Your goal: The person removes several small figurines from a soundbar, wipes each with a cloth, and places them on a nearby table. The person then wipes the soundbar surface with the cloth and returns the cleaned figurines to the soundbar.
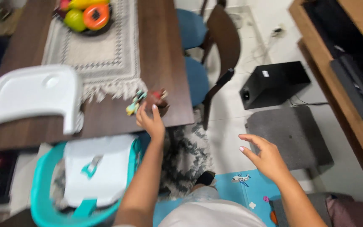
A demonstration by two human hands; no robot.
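The dark wooden tabletop (160,50) ends in a near edge that runs just above the left hand (151,122), and its right corner sits beside two chairs with blue seats (196,77). To the right of that corner the pale floor (232,122) lies open, with a grey mat (290,134) and a black speaker box (274,84) further off, and a wooden shelf unit (358,101) along the far right.

On the tabletop a fringed runner (106,54) carries a bowl of fruit (87,17). A white highchair tray (30,98) overhangs the near edge at left, above the teal highchair seat (89,176), which crowds the left side. A blue play mat (248,189) lies below.

The left hand reaches to the table edge, fingers curled loosely on a small cluster of toys (148,100) (blurred, so whether it truly grips them I cannot tell). The toys lie at the near edge, just right of the runner's fringe. The right hand (263,157) hangs over the floor, open, fingers spread, holding nothing.
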